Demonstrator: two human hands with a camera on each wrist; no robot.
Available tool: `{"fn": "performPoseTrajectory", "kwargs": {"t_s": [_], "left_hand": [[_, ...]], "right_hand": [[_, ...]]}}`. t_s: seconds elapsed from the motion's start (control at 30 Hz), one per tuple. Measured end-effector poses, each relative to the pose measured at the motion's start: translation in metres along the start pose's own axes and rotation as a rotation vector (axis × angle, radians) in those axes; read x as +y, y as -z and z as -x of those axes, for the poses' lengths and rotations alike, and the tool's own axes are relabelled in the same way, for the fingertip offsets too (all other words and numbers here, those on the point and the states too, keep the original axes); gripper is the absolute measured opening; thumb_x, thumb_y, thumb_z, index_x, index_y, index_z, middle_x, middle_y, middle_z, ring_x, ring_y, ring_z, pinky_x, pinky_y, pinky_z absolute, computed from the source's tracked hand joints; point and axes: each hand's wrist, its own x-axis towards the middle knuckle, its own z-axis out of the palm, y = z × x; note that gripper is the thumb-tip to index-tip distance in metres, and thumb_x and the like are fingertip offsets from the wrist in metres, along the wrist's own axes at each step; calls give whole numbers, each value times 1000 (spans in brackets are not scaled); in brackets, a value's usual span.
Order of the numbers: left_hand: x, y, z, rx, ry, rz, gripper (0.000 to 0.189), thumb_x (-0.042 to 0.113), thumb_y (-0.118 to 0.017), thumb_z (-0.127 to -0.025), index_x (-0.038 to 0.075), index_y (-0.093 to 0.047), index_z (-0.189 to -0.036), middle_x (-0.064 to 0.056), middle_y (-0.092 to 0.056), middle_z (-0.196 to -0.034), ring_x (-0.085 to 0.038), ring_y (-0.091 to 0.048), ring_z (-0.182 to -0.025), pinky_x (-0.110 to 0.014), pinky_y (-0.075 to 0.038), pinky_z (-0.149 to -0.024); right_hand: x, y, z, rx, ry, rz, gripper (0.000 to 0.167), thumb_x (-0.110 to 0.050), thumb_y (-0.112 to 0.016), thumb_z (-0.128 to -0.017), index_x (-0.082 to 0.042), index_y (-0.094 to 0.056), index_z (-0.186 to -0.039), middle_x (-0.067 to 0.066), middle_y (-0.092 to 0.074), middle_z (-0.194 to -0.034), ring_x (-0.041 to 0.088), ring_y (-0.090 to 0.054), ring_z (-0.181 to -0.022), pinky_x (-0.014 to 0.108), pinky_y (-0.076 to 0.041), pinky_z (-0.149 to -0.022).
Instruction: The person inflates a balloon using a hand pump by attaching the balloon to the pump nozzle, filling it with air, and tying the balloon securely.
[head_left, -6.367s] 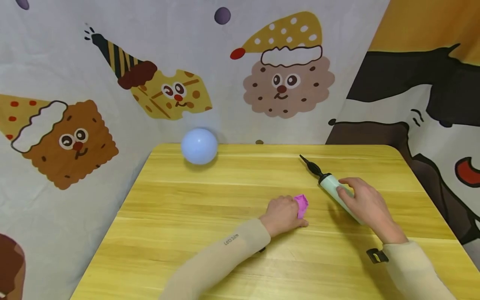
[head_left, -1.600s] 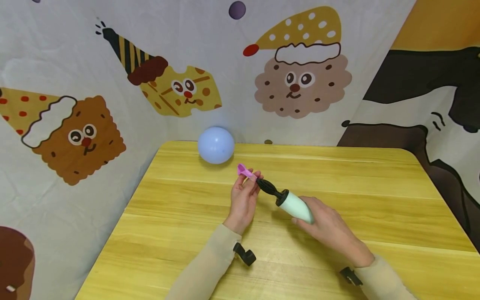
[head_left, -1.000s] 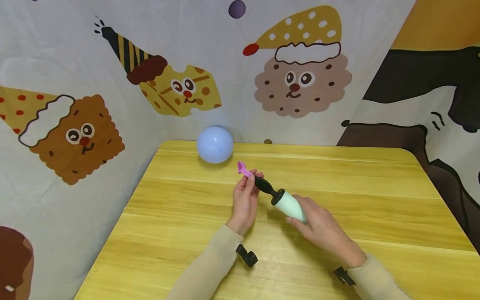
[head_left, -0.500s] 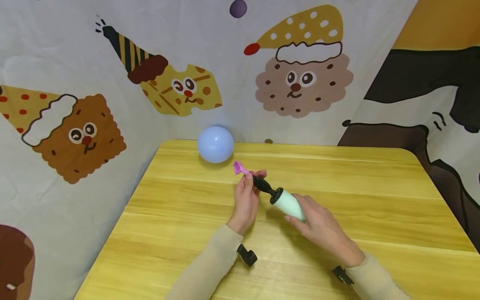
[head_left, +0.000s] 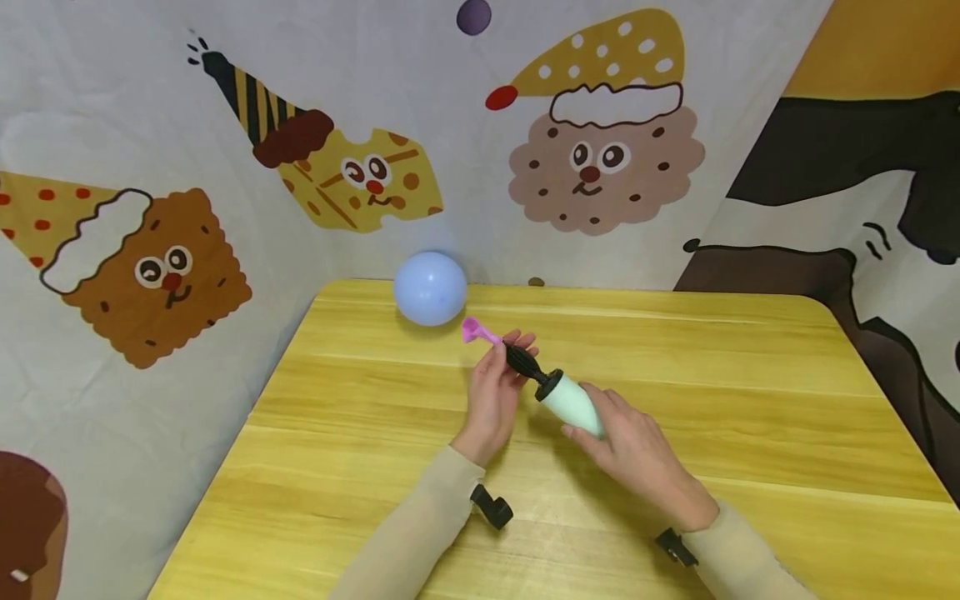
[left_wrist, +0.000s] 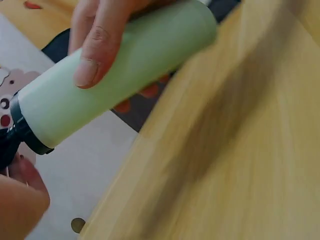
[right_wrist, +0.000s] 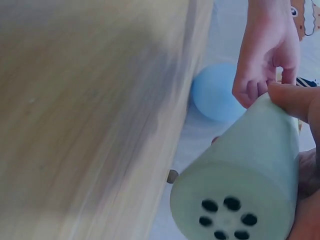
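A small uninflated pink balloon (head_left: 474, 330) sits at the tip of a hand pump, its loose end pointing up and left. My left hand (head_left: 489, 408) pinches the balloon's neck by the black nozzle (head_left: 522, 361); the fingers hide the exact join. My right hand (head_left: 645, 458) grips the mint-green barrel of the pump (head_left: 572, 406), holding it above the table, tilted toward the left hand. In the left wrist view the right thumb lies along the barrel (left_wrist: 125, 65). The right wrist view shows the pump's end (right_wrist: 230, 200) with several dark holes.
An inflated blue balloon (head_left: 431, 289) rests at the back left of the wooden table (head_left: 337, 433), close to the backdrop. A printed cloth (head_left: 465, 167) with cartoon biscuits hangs behind and to the left. A dark wrist mount (head_left: 492, 507) sits below the left hand.
Since the earliest frame, the right hand has lifted the pump and the left hand has brought the pink balloon to its nozzle. Lately both hands have shifted slightly, the pump moving left.
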Motion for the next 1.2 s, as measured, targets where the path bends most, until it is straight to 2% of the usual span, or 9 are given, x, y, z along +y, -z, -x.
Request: {"fn": "performPoseTrajectory", "kwargs": {"t_s": [0.13,0.27,0.43,0.57,0.73,0.83,1.03,1.1,1.2], "left_hand": [[8,1,-2,-65,87,167,52,44,-29,-114,13,-44,-152,-8,-60,-140,-25,-56,-127,-38,-39,-110],[12,1,-5,-59,103,246,41,40,-37,-113,18,-49,-145,-5,-61,-131,-24,-57,-121,-39,-38,-109],[13,-5,-7,-52,79,256,23,31,-42,-112,13,-55,-117,-5,-63,-119,-24,-58,-116,-40,-42,-106],[9,-10,-7,-60,29,205,22,27,-37,-114,13,-53,-106,-6,-65,-114,-26,-60,-116,-38,-45,-99],[6,-13,-5,-48,-29,83,26,30,-37,-114,13,-55,-107,-6,-71,-115,-28,-61,-122,-40,-45,-100],[7,-14,-3,-55,-27,51,35,36,-36,-114,10,-59,-119,-5,-72,-119,-26,-62,-122,-39,-45,-102],[19,-13,-5,-174,73,184,56,53,-21,-112,18,-45,-149,-3,-66,-128,-21,-60,-117,-33,-45,-96],[23,-12,-8,-197,91,241,53,53,-23,-112,19,-46,-146,-2,-64,-128,-20,-60,-116,-32,-46,-96],[28,-13,-11,-187,97,282,40,46,-28,-113,17,-53,-125,-1,-64,-124,-19,-61,-115,-32,-47,-96]], "right_hand": [[-2,2,-2,-46,-33,-98,60,-40,-74,-97,-3,-57,-140,11,-70,-111,20,-65,-89,40,-57,-70],[-4,5,-2,-108,-72,-196,58,-42,-70,-99,-2,-58,-140,5,-70,-104,14,-63,-85,34,-56,-70],[-5,7,-4,-180,-104,-297,56,-40,-68,-101,-1,-57,-140,3,-69,-98,11,-63,-79,30,-56,-65],[-7,7,-5,-218,-119,-356,55,-38,-67,-102,2,-57,-138,4,-69,-95,12,-63,-77,30,-56,-64],[-8,7,-6,-245,-125,-402,51,-35,-66,-103,3,-58,-135,3,-67,-92,14,-63,-75,31,-56,-64],[-7,9,-6,-279,-137,-462,46,-35,-61,-105,1,-58,-134,4,-67,-93,17,-64,-77,33,-57,-64],[-6,17,-5,-435,-196,-769,46,-32,-47,-112,1,-43,-144,22,-63,-101,35,-68,-83,41,-60,-66],[-6,19,-6,-487,-231,-868,48,-34,-45,-112,1,-38,-145,26,-62,-103,35,-69,-82,42,-61,-68],[-6,20,-6,-527,-264,-963,50,-35,-44,-112,2,-35,-145,27,-61,-107,29,-69,-82,42,-61,-70]]}}
